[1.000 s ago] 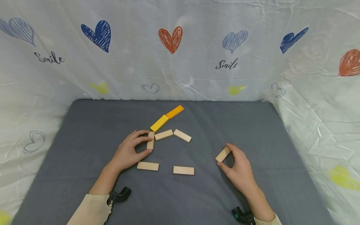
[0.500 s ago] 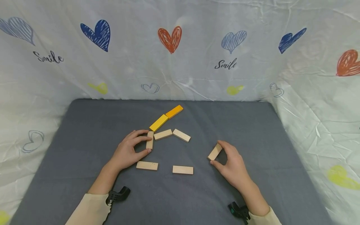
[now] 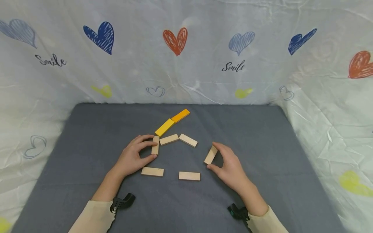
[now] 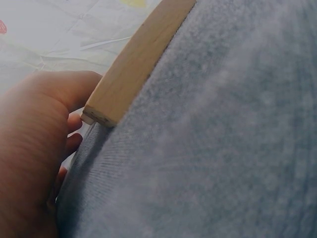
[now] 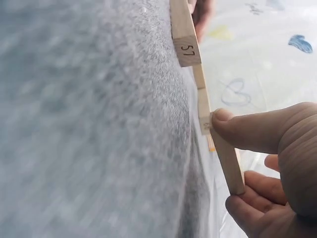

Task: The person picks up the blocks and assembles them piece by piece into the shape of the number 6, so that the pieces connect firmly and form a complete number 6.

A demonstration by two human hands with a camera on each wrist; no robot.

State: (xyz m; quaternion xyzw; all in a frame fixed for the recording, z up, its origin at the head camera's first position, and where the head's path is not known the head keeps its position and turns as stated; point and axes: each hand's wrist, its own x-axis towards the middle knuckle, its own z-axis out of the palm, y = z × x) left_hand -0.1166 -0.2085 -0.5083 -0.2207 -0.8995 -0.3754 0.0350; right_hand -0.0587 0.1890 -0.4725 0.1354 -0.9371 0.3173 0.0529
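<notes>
My left hand [image 3: 137,157] holds a plain wooden block [image 3: 155,145] at its two ends, thumb at the near end and fingers at the far end. This block lies on the cloth just below a yellow block [image 3: 164,127] and beside another plain block [image 3: 169,139]. My right hand [image 3: 233,167] pinches a second plain block [image 3: 210,155] between thumb and fingertips, right of a slanted plain block [image 3: 188,140]. In the right wrist view the pinched block [image 5: 229,166] shows clearly between thumb and fingers.
An orange block [image 3: 180,115] meets the yellow one end to end. Two plain blocks lie nearer me, one at left [image 3: 152,171] and one at right [image 3: 189,176]. Grey cloth [image 3: 262,129] covers the table, and a white curtain [image 3: 204,64] with printed hearts hangs behind.
My right hand has moved left and slightly farther away, carrying its wooden block toward the others; the block has turned more upright in the view. The left hand has stayed in place.
</notes>
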